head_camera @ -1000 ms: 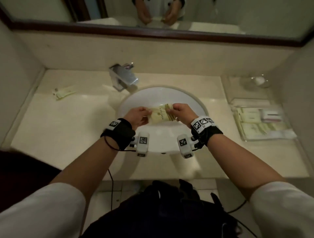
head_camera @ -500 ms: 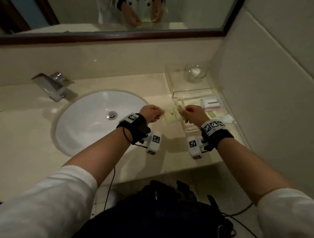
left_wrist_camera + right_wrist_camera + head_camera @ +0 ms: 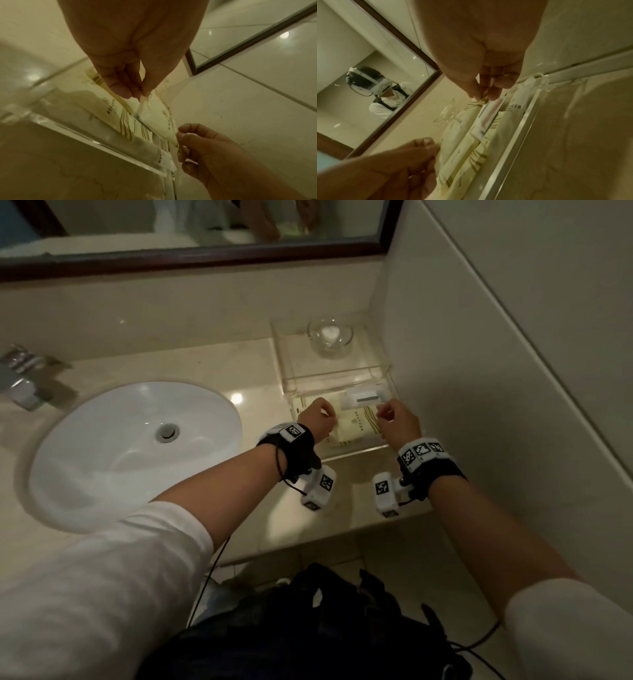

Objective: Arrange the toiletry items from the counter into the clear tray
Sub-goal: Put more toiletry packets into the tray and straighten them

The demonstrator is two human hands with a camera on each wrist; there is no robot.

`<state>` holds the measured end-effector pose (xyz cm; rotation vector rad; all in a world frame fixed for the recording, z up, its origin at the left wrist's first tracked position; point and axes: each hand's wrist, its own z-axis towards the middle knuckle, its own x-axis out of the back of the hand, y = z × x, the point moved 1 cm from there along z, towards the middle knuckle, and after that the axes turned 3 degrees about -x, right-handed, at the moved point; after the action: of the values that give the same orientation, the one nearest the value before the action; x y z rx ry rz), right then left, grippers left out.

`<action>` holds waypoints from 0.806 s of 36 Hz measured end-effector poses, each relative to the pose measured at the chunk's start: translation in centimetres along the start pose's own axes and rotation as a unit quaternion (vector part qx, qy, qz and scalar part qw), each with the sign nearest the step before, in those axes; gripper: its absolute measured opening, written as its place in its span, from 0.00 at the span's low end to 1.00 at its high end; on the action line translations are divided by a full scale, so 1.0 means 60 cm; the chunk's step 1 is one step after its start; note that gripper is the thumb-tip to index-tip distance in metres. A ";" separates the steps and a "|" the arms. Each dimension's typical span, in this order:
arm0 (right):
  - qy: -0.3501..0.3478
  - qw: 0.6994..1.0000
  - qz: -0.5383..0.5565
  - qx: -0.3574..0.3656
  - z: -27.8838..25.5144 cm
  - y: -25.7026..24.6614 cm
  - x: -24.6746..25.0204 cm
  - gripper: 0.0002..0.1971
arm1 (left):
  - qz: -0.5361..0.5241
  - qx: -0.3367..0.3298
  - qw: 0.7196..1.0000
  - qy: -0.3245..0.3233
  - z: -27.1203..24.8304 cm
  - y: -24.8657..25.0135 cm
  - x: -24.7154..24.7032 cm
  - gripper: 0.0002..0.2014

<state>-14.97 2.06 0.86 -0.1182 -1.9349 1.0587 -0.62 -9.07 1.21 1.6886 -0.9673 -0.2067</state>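
A person stands at a bathroom counter (image 3: 191,364), both hands over a clear tray (image 3: 356,453) in the corner by the wall. The left hand (image 3: 317,421) pinches one end of a cream toiletry sachet (image 3: 356,424) with gold stripes; the right hand (image 3: 397,422) pinches the other end. Between the two hands the sachet hangs low over the tray's near section, just above or touching the packets beneath it; the dim light makes it hard to tell which.

The task looks well advanced. Below the hands lie several cream striped packets (image 3: 471,159), side by side along the tray's length. Just beyond the right hand's fingertips (image 3: 494,93) sits a small white packet (image 3: 364,399) with a dark bar on it. Further beyond both hands, past a clear divider, the tray's far section holds only a small glass dish (image 3: 330,337) with something white inside.

What remains for this sachet is letting it go. To the left of the left hand, the visible counter around the white sink (image 3: 113,446) shows no loose toiletries, though part of the counter is out of view.
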 end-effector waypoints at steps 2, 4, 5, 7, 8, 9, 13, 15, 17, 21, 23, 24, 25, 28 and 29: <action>0.019 0.999 -0.034 -0.002 0.007 0.004 0.004 0.06 | 0.040 -0.004 0.999 -0.018 0.005 0.010 -0.014 0.06; 0.034 0.997 -0.065 -0.004 0.016 0.007 0.006 0.06 | 0.095 -0.015 0.995 -0.038 0.010 0.017 -0.026 0.08; 0.040 0.996 -0.085 -0.002 0.020 0.010 0.006 0.06 | 0.119 -0.022 0.992 -0.044 0.013 0.019 -0.032 0.12; 0.045 0.991 -0.125 0.003 0.030 0.014 0.008 0.07 | 0.151 -0.034 0.986 -0.059 0.018 0.026 -0.042 0.14; 0.044 0.989 -0.141 0.002 0.034 0.017 0.008 0.07 | 0.164 -0.037 0.984 -0.066 0.019 0.029 -0.047 0.14; 0.043 0.987 -0.156 0.001 0.037 0.019 0.009 0.07 | 0.172 -0.040 0.982 -0.071 0.021 0.030 -0.051 0.14; 0.022 0.979 -0.205 -0.008 0.045 0.025 0.008 0.09 | 0.215 -0.052 0.971 -0.092 0.031 0.030 -0.060 0.15; 0.012 0.975 -0.220 -0.016 0.046 0.029 0.005 0.10 | 0.234 -0.056 0.965 -0.106 0.034 0.029 -0.062 0.16; 0.002 0.972 -0.235 -0.022 0.046 0.032 0.002 0.12 | 0.253 -0.063 0.958 -0.118 0.037 0.028 -0.064 0.17; -0.019 0.968 -0.249 -0.037 0.044 0.036 -0.003 0.16 | 0.288 -0.068 0.947 -0.122 0.047 0.020 -0.073 0.17; -0.026 0.969 -0.244 -0.039 0.042 0.041 -0.006 0.18 | 0.303 -0.074 0.944 -0.112 0.050 0.015 -0.078 0.17; -0.026 0.970 -0.239 -0.038 0.041 0.044 -0.008 0.19 | 0.311 -0.077 0.941 -0.108 0.052 0.011 -0.081 0.17; -0.026 0.971 -0.236 -0.036 0.039 0.046 -0.010 0.19 | 0.319 -0.081 0.938 -0.106 0.053 0.008 -0.084 0.18; -0.021 0.966 -0.255 -0.026 0.037 0.048 -0.015 0.19 | 0.323 -0.089 0.937 -0.100 0.058 0.000 -0.092 0.18; -0.016 0.962 -0.271 -0.020 0.036 0.048 -0.015 0.19 | 0.322 -0.092 0.937 -0.097 0.059 -0.002 -0.094 0.18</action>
<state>-16.91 2.11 -2.29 0.3910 -1.8622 0.6564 -6.29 -7.78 -2.05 1.1207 -1.5464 -0.0236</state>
